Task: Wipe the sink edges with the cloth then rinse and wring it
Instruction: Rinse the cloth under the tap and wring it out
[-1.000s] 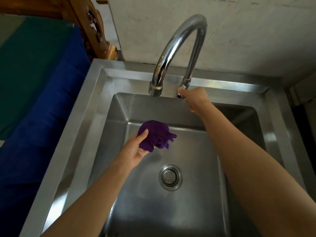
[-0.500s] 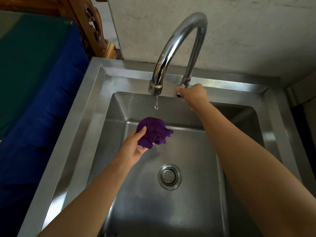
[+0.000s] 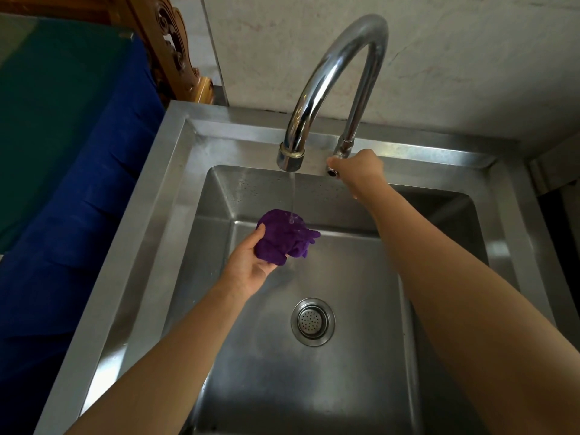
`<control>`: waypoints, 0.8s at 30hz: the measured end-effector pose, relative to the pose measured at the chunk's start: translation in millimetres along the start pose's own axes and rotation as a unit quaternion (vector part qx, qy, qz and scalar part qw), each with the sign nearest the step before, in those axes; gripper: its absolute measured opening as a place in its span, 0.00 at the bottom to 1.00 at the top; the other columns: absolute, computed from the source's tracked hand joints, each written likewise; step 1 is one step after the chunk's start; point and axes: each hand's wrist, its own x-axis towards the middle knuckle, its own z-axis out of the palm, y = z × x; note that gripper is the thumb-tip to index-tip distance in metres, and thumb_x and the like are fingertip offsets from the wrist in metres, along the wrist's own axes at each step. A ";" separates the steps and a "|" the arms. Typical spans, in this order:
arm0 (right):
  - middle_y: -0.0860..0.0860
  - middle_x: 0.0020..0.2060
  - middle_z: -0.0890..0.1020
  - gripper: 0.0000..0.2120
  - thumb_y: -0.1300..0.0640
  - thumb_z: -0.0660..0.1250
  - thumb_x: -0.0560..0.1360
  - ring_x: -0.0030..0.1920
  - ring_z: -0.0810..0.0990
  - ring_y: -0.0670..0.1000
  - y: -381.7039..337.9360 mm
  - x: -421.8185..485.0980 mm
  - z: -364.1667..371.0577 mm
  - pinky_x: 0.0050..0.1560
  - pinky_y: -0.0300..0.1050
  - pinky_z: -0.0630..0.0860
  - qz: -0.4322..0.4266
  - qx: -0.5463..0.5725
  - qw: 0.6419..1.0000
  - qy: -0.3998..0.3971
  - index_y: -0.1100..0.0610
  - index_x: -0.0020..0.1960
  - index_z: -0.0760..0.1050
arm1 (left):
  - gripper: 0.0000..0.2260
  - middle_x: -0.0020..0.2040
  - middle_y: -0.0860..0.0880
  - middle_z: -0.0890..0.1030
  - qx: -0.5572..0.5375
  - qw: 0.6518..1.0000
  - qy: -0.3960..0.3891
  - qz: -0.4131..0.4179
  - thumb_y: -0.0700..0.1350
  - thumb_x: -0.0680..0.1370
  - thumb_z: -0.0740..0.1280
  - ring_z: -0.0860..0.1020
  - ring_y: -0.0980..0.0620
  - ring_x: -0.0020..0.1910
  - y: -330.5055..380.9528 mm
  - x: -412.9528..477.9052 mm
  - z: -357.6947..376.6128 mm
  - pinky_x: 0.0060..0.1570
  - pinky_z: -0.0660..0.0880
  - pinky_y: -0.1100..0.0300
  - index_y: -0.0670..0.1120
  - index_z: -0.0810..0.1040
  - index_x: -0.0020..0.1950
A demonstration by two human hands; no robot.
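Observation:
A bunched purple cloth (image 3: 284, 238) rests in my left hand (image 3: 249, 268), palm up, over the basin of the steel sink (image 3: 147, 233). A thin stream of water (image 3: 292, 196) falls from the spout of the tall curved chrome tap (image 3: 329, 73) onto the top of the cloth. My right hand (image 3: 361, 169) is closed around the small tap handle (image 3: 332, 171) at the base of the tap, on the sink's back edge.
The round drain strainer (image 3: 313, 321) sits in the basin floor below my hands. A blue and green cloth-covered surface (image 3: 62, 152) lies left of the sink, with carved wood (image 3: 169, 48) behind it. A pale wall runs behind the tap.
Water went from none, to a drip, to a steady stream. My left hand has moved the cloth slightly back, under the spout. My right hand stayed on the handle.

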 end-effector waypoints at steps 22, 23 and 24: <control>0.51 0.30 0.76 0.13 0.50 0.64 0.75 0.28 0.71 0.47 2.6 -3.2 -0.4 0.32 0.40 0.70 0.023 0.047 0.998 -0.031 0.56 0.36 0.68 | 0.16 0.54 0.45 0.80 0.050 0.998 -0.003 -0.028 0.46 0.78 0.62 0.79 0.49 0.52 -10.2 20.5 10.2 0.49 0.75 0.56 0.43 0.73 0.64; 0.52 0.30 0.77 0.15 0.47 0.63 0.76 0.27 0.71 0.46 0.3 -5.7 -3.4 0.30 0.40 0.70 0.032 0.056 0.997 -0.040 0.57 0.38 0.68 | 0.17 0.55 0.45 0.80 0.056 0.998 -0.001 -0.029 0.46 0.78 0.62 0.79 0.49 0.52 -10.2 22.1 10.4 0.49 0.75 0.56 0.43 0.72 0.65; 0.52 0.30 0.79 0.17 0.44 0.61 0.76 0.26 0.70 0.46 -1.5 -7.9 -6.8 0.29 0.40 0.70 0.039 0.070 0.996 -0.042 0.57 0.39 0.69 | 0.17 0.56 0.45 0.80 0.062 0.998 -0.001 -0.030 0.46 0.78 0.62 0.79 0.49 0.53 -10.0 23.4 10.7 0.49 0.75 0.56 0.44 0.72 0.66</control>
